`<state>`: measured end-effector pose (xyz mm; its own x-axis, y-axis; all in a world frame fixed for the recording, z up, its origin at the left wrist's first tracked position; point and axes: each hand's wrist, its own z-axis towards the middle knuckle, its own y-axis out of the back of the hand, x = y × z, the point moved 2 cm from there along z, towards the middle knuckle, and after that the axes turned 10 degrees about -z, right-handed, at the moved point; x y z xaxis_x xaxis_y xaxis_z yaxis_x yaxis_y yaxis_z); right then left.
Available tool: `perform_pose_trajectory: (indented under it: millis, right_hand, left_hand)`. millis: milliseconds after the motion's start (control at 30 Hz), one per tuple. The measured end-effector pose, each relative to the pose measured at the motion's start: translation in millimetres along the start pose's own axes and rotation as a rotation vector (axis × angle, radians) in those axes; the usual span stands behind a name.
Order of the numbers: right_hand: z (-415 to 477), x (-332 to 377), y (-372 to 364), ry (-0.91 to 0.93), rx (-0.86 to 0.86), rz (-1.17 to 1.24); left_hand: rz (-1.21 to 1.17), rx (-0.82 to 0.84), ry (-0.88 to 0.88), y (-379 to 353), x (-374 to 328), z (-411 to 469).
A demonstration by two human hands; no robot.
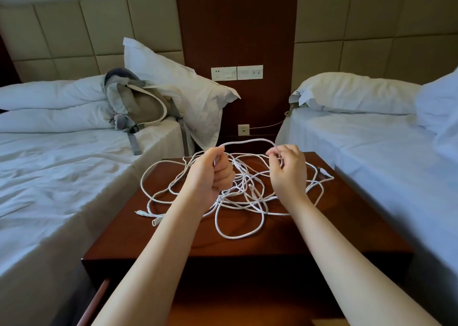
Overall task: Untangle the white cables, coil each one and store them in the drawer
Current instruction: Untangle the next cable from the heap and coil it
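Observation:
A tangle of white cables [241, 196] lies spread over the dark wooden nightstand [309, 229], with plug ends at the left [148, 214] and right [324, 172]. My left hand [213, 174] is closed in a fist around a strand above the pile. My right hand [288, 169] pinches the same strand between thumb and fingers. That strand arcs between both hands [247, 141], lifted off the tabletop. The drawer [96, 298] below the nightstand top is pulled out at the bottom left; its inside is mostly hidden by my arms.
A bed with a rumpled white duvet, a grey backpack [138, 105] and a pillow stands on the left. A second bed [371, 152] flanks the right. Wall sockets [236, 73] sit on the wood panel behind, and a thin cord runs from a lower socket [243, 130].

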<state>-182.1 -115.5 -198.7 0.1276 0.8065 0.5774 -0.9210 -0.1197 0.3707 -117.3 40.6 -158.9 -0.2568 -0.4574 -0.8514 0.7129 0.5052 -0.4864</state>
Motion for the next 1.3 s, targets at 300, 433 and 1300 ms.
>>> perform_pose_trajectory:
  millis: [300, 433, 1300]
  right_hand:
    - [-3.1, 39.9, 7.5, 0.39, -0.035, 0.01]
    - [-14.1, 37.9, -5.0, 0.414, 0.161, -0.015]
    - [-29.2, 32.1, -8.8, 0.393, 0.211, 0.229]
  left_hand:
    - [0.072, 0.132, 0.136, 0.2, 3.2, -1.3]
    - [-0.264, 0.341, 0.156, -5.4, -1.4, -6.0]
    - [1.212, -0.488, -0.706, 30.2, -8.2, -2.7]
